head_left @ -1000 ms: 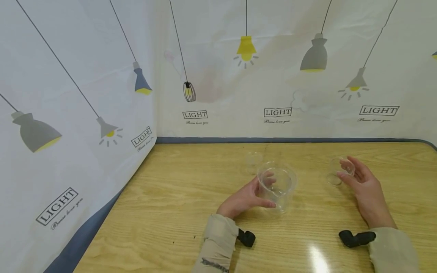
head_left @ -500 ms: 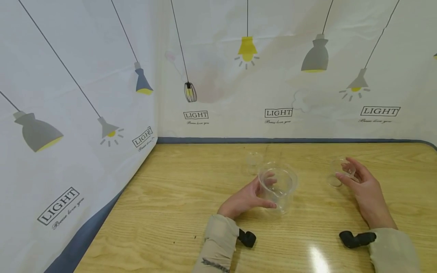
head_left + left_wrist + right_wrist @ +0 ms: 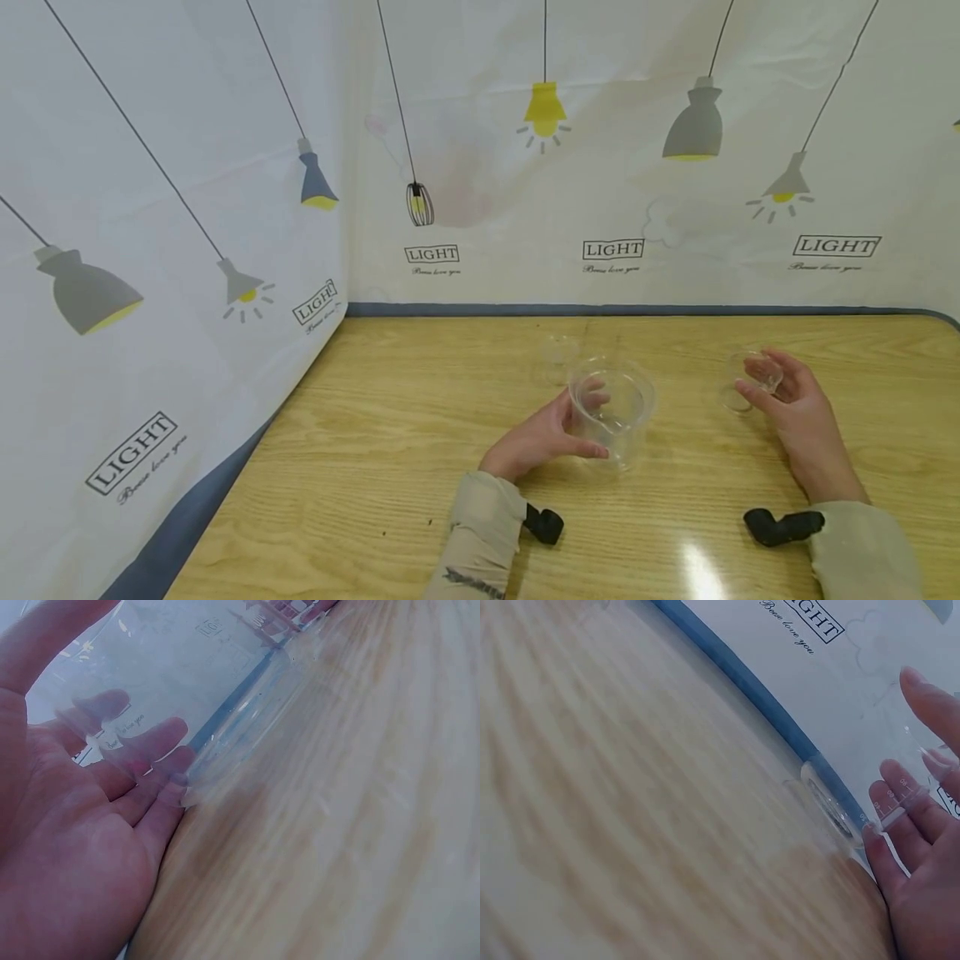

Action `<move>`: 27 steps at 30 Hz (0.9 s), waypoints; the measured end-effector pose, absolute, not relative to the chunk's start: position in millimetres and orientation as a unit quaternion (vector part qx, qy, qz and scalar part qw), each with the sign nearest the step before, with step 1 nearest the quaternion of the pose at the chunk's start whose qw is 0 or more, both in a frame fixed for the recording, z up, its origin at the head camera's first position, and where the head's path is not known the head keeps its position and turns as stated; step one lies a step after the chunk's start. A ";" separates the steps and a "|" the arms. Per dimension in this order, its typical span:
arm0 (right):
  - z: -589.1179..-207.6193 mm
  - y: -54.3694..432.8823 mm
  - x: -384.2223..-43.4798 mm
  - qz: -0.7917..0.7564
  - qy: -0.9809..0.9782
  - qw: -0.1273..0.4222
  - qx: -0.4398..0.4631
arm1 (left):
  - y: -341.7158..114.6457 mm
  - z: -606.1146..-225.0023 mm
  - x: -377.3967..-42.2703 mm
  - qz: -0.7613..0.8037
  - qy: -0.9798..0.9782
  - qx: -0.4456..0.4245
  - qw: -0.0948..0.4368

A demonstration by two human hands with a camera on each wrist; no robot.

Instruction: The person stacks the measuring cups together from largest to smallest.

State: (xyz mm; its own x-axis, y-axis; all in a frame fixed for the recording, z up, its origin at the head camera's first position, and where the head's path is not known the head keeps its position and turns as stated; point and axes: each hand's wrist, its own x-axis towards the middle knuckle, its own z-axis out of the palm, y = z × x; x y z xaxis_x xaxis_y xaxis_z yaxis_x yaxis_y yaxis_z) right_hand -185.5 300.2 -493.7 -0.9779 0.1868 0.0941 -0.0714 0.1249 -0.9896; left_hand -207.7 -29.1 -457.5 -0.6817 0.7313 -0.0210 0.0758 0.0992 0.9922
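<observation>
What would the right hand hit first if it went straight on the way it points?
Probably the printed backdrop: beyond the small clear cup the right hand holds, the way looks free, though depth is hard to judge.

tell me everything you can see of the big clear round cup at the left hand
The big clear round cup is colourless and see-through, probably plastic, with shiny highlights, a wide round rim and a narrower base. It looks upright, its open mouth facing up, on the light wood-grain table. The bare left hand grips it from its left side, thumb in front and fingers behind, visible through the wall. No contents are visible.
</observation>
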 end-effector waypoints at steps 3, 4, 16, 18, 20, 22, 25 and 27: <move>-492.8 299.9 -185.3 0.630 -0.770 0.096 -0.031 | -29.0 -457.4 -207.8 0.604 0.690 0.292 0.273; -492.6 299.9 -185.1 0.620 -0.778 0.096 -0.030 | -28.9 -457.3 -207.9 0.604 0.690 0.292 0.273; -490.1 297.3 -184.9 0.559 -0.824 0.083 -0.028 | -28.7 -458.7 -208.1 0.607 0.688 0.290 0.273; -490.2 297.9 -185.0 0.559 -0.825 0.083 -0.029 | -28.2 -463.5 -209.6 0.609 0.689 0.286 0.271; -490.5 298.5 -185.4 0.560 -0.824 0.082 -0.031 | -27.3 -468.7 -211.5 0.606 0.696 0.280 0.266; -490.5 298.8 -185.5 0.559 -0.824 0.082 -0.034 | -26.4 -473.8 -213.4 0.601 0.706 0.271 0.261; -490.1 298.7 -185.4 0.560 -0.824 0.080 -0.037 | -25.2 -477.5 -215.0 0.591 0.721 0.257 0.255; -489.5 298.6 -185.1 0.561 -0.823 0.079 -0.037 | -24.9 -478.1 -215.3 0.587 0.726 0.251 0.254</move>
State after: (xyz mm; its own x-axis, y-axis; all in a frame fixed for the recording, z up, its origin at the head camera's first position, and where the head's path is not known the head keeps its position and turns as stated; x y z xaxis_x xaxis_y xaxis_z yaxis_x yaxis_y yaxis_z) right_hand -185.1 298.6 -489.5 -0.9850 0.1483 0.0885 -0.0281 0.3684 -0.9292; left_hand -215.3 -24.9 -478.1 -0.7446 0.6635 -0.0735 0.0668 0.1836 0.9807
